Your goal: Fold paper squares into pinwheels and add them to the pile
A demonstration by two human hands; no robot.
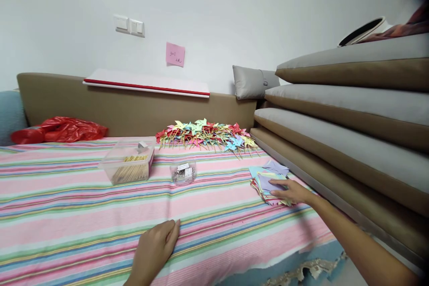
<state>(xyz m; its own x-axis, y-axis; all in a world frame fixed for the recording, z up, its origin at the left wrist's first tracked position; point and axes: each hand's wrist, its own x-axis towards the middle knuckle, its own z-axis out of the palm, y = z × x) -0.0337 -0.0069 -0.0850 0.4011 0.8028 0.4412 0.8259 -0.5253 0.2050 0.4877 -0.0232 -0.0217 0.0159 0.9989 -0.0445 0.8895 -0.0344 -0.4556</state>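
My left hand rests in a loose fist on the striped cloth, at the lower middle of the view. Its fingers curl under, out of sight, and nothing sticks out of it. On the right, my right hand reaches over a stack of coloured paper pieces. Its fingers are stretched out and apart, touching the top of the stack near a light purple piece. The pieces are pastel and red, with uneven edges. Beyond both hands lies a heap of paper pinwheels on sticks.
A clear plastic box of wooden sticks stands left of centre, beside a small clear container of tiny metal pieces. A red plastic bag lies at the back left. Stacked grey-and-brown cushions border the right side.
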